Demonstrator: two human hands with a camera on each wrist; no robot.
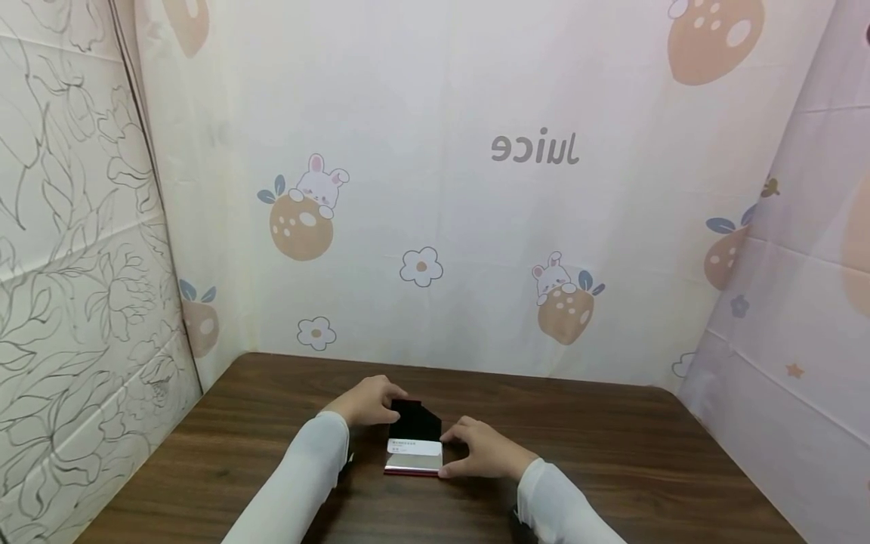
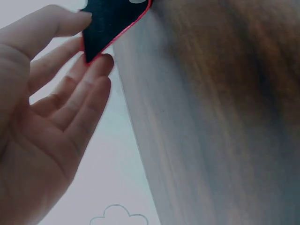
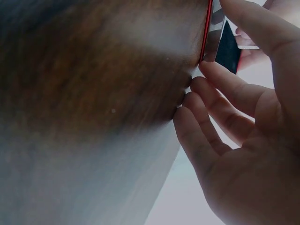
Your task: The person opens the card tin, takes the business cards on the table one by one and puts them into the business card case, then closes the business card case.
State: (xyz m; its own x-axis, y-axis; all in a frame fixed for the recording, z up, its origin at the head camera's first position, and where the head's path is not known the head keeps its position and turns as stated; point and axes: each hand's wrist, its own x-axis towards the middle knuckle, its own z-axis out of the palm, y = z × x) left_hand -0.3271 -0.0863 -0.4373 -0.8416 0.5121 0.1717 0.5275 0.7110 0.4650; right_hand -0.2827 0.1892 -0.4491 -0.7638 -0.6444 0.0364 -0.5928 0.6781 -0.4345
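Note:
A small card case (image 1: 413,462) lies on the table in the head view, with a shiny silver body and a red lower edge. Its black flap (image 1: 416,423) stands folded back, away from me, trimmed in red in the left wrist view. A white card (image 1: 414,447) with small print shows at the case's far part. My left hand (image 1: 367,400) pinches the corner of the flap between thumb and fingers. At the right side of the case, my right hand (image 1: 488,451) grips its edge with thumb and index finger, other fingertips against the table.
The brown wood-grain table (image 1: 612,446) reaches back to a printed cloth (image 1: 435,189) with rabbits, fruit and flowers. More hanging cloth (image 1: 75,264) closes the left side, and another sheet (image 1: 802,317) the right.

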